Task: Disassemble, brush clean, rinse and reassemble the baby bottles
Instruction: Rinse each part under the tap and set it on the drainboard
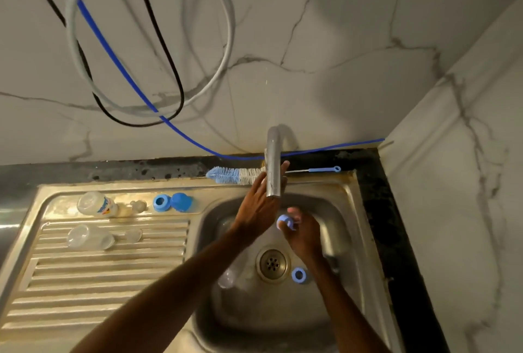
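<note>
1. The left hand (259, 202) is held up with its fingers straight and open, reaching to the shiny metal tap (274, 171). Nothing is held in it. Whether the tap is touched cannot be told.
2. A small pale blue round bottle part (285, 221) is gripped in the curled fingers of the right hand (304, 232). It is held over the bowl of the steel sink (351, 211), just below the mouth of the tap.
3. Down in the bowl, a blue plastic ring (298, 275) is seen lying just right of the round metal drain (273, 263). A clear blurry thing (227, 277) is seen left of the drain; what it is cannot be told.
4. Along the back edge of the sink, a long bottle brush with blue and white bristles (229, 175) is laid to the left of the tap. A thin brush with a blue handle (325, 169) is laid toward the back right corner.
5. On the flat left part of the sink, near the back edge, four things are lined up: a clear bottle with a printed label (97, 205) on its side, a clear soft teat (138, 205), a second blue ring (162, 202) and a blue dome cap (181, 201).
6. On the ridges nearer the front, a plain clear bottle (90, 237) is laid on its side, with another clear teat (133, 234) just beside it.
</note>
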A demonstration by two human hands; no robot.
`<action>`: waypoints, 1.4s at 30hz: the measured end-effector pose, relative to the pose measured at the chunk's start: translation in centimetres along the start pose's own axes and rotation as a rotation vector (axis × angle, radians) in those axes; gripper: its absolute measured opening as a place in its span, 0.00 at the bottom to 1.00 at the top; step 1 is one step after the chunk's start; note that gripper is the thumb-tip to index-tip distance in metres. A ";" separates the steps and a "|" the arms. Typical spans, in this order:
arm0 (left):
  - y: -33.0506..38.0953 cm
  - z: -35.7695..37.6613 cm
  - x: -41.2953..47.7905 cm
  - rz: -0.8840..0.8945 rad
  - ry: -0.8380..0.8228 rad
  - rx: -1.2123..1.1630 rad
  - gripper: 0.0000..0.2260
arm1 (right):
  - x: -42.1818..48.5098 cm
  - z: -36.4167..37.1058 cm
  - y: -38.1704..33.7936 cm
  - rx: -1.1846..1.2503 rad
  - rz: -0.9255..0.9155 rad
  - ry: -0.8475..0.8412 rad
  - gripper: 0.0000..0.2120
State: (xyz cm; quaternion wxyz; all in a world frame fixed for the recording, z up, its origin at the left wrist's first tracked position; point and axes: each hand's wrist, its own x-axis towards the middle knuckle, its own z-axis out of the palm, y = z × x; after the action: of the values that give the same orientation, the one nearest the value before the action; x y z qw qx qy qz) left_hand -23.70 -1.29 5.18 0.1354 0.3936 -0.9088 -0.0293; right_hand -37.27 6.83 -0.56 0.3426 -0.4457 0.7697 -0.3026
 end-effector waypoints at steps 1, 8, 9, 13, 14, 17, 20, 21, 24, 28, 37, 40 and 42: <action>-0.7 -0.1 0.9 0.021 0.031 -0.017 0.23 | -0.3 -0.8 -1.4 0.066 0.027 -0.004 0.17; -2.8 -2.4 3.3 -0.216 -0.069 -0.422 0.29 | -1.4 -3.3 -7.3 0.291 0.096 -0.060 0.10; -2.4 -3.0 3.6 -0.141 -0.054 -0.400 0.29 | -1.1 -3.3 -7.7 0.315 0.094 -0.059 0.10; -2.6 -3.6 3.7 0.023 0.010 -0.217 0.33 | -0.6 -3.8 -9.3 0.362 0.085 -0.050 0.10; -2.7 -3.7 3.4 0.021 0.007 -0.231 0.34 | -0.4 -3.8 -9.6 0.352 0.085 -0.046 0.10; -3.1 -4.2 3.1 -0.042 -0.020 -0.263 0.29 | -0.3 -4.0 -10.2 0.327 0.063 -0.055 0.08; -4.0 -5.5 2.7 -0.060 -0.061 -0.211 0.25 | -0.4 -4.2 -10.5 0.333 0.042 -0.098 0.06; -4.2 -5.5 2.4 0.017 -0.051 -0.176 0.26 | -0.5 -4.2 -10.5 0.354 0.060 -0.116 0.06; -3.8 -5.3 0.8 0.037 -0.067 -0.166 0.30 | -1.5 -4.3 -10.7 0.510 0.174 -0.144 0.05; -0.7 -5.9 -2.8 -0.380 0.073 -0.619 0.09 | -3.0 -4.1 -10.6 0.699 0.295 -0.110 0.08; 4.9 -8.1 -4.5 -0.709 0.072 -1.234 0.09 | -5.2 -4.3 -11.0 0.751 0.208 -0.150 0.07; 4.5 -7.7 -4.0 -0.794 0.052 -1.316 0.16 | -6.1 -4.7 -11.1 0.591 0.125 -0.185 0.06; 4.7 -7.4 -3.7 -0.856 0.055 -1.373 0.18 | -6.6 -5.2 -11.1 0.468 -0.019 -0.124 0.06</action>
State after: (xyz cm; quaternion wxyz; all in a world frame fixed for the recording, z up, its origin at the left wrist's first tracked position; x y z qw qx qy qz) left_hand -22.58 5.02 12.25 0.3462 0.5369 -0.4551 -0.6203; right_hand -33.67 8.91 12.75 0.4802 -0.3791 0.6517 -0.4482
